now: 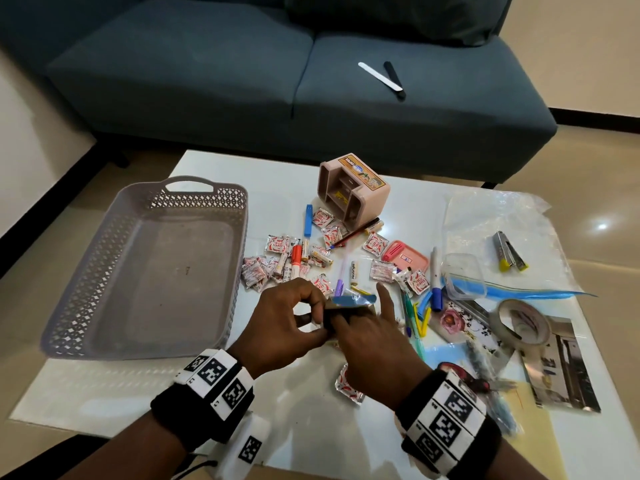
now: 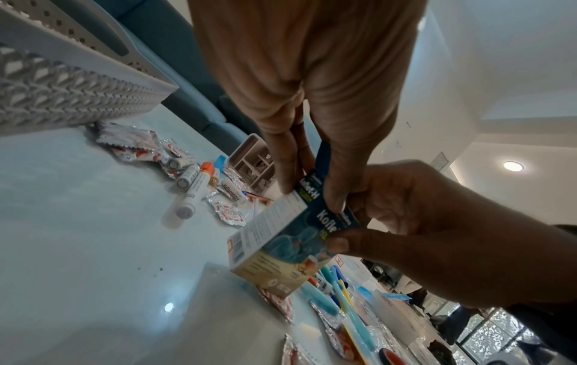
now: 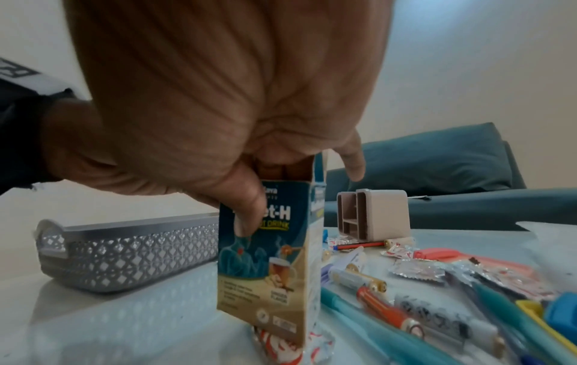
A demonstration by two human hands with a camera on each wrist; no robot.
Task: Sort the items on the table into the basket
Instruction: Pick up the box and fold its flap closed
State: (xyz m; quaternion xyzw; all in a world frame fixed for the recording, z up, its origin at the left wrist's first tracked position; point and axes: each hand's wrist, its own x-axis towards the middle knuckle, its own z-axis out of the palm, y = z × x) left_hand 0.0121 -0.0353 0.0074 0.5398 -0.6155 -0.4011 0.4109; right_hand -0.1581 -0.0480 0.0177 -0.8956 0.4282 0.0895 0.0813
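Both hands hold a small blue and beige drink-mix carton [image 3: 268,259] upright above the table [image 1: 104,393], its top flap open. The left hand [image 1: 277,327] pinches the carton's upper part between thumb and fingers; the right hand [image 1: 370,344] grips the open top, thumb on the front, some fingers inside, index finger straight. The grey lattice basket [image 1: 79,271] sits to the left, nothing in it. Chilli sachets [image 1: 277,244], batteries [image 1: 354,270] and markers [image 1: 295,259] lie scattered beyond the hands.

basket [image 1: 104,244] interior open | clutter right: sachets [image 1: 258,270], organizer [image 1: 353,192]
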